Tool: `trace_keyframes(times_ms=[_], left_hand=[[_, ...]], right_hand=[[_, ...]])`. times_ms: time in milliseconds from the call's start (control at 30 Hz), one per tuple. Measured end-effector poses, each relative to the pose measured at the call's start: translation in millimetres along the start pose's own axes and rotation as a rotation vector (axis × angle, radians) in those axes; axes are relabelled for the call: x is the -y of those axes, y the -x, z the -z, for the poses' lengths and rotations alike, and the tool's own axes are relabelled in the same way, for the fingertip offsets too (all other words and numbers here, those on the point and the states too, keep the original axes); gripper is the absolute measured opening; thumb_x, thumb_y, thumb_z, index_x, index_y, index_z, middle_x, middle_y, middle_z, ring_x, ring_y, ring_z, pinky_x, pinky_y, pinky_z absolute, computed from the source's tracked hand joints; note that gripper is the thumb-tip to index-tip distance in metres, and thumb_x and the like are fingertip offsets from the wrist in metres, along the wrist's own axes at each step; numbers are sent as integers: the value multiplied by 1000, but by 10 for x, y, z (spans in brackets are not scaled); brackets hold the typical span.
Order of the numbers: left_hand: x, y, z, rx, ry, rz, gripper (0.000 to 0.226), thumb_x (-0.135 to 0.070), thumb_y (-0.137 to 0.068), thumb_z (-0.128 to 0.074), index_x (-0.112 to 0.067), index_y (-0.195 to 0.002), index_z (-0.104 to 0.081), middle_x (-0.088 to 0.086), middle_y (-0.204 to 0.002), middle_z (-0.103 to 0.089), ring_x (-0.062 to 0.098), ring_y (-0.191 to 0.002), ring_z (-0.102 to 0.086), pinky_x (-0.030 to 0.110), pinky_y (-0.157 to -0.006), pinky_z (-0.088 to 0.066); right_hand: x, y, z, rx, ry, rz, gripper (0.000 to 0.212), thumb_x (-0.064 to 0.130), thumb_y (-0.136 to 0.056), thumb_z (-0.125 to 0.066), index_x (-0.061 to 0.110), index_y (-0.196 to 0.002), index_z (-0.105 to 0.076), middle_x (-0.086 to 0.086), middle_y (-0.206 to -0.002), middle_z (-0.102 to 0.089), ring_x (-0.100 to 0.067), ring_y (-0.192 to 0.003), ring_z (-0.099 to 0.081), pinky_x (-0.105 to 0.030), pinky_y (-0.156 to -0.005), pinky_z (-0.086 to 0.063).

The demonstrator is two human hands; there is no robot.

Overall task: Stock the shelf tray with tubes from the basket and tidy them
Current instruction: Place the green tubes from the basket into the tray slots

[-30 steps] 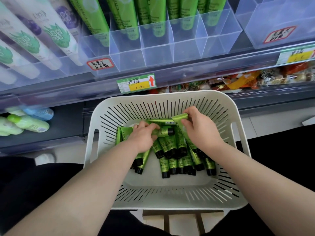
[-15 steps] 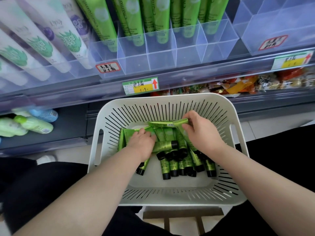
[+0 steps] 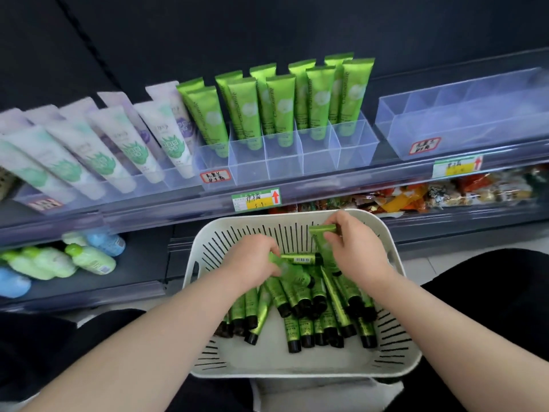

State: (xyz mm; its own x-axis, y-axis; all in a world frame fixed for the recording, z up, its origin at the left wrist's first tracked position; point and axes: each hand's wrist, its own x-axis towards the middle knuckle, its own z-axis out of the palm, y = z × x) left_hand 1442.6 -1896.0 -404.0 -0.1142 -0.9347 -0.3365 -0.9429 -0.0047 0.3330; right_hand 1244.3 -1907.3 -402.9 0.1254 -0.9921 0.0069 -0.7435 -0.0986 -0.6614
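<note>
Head view showed both hands inside the basket (image 3: pixel 395 292), which stood just below the shelf edge. The right hand (image 3: pixel 353 251) was near the far wall of the basket. Its fingers (image 3: pixel 332 236) pinched one tube (image 3: pixel 322 233) by the flat crimped end, and the tube hung downward from them, its long axis running from the far wall toward the pile, its cap end hidden among other tubes. The left hand (image 3: pixel 252 263) was on the left side of the basket; its fingers were curled over another tube (image 3: pixel 298 259) that lay crosswise, but how firmly they held it I could not tell, because the hand covered the contact. The remaining tubes (image 3: pixel 312 316) lay in a loose heap in the middle of the basket, mostly with black caps toward the person.

The tray (image 3: pixel 285 156) with clear compartments stood on the shelf directly beyond the basket, its front cells empty and green tubes standing in the back cells. A second tray (image 3: pixel 463 120), to the right of the basket, looked empty.

As I judge, the right hand was nearer to a ready grip. For the next move the tube would need to go up and away from the basket, kept upright with the cap down, into one front cell.
</note>
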Motion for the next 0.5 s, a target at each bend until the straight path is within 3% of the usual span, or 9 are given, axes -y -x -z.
trace_keyframes(times_ms=[100,200,333,400,500], left_hand=[[-172,84,279,-178,158,29,28,-28,-73,-82,-21,-98,-70,-6,-91,-65,17,-92,-62,30,-82,-49],[-355,145,560,-320,268,-20,22,-24,-81,-75,-21,-103,-73,-8,-97,-68,12,-92,-60,26,-82,-45],[-648,202,990,-487,342,-105,18,-20,-93,-61,-24,-107,-71,-8,-95,-69,14,-83,-63,22,-72,-44],[-798,165,1192,-578,382,-140,20,-18,-94,-58,-23,-110,-70,-3,-98,-70,18,-84,-65,24,-77,-49],[-1036,42,1456,-712,496,-202,23,-17,-92,-60,-21,-112,-72,1,-107,-71,24,-95,-67,42,-90,-53]], right_hand=[[112,-3,252,-77,-3,26,8,20,-94,-54,24,-100,-50,8,-79,-60,-16,-66,-56,-33,-61,-44],[215,-7,523,-160,-33,60,12,19,-94,-54,21,-106,-53,4,-86,-63,-22,-78,-59,-36,-67,-47],[351,-71,910,-260,-47,107,14,19,-95,-53,20,-109,-54,6,-87,-60,-18,-78,-55,-31,-62,-37],[423,-133,1115,-312,-59,117,13,20,-95,-53,22,-108,-54,8,-83,-58,-18,-77,-54,-30,-62,-35],[513,-244,1387,-372,-52,117,13,20,-95,-52,23,-107,-54,7,-82,-58,-19,-76,-54,-32,-64,-39]])
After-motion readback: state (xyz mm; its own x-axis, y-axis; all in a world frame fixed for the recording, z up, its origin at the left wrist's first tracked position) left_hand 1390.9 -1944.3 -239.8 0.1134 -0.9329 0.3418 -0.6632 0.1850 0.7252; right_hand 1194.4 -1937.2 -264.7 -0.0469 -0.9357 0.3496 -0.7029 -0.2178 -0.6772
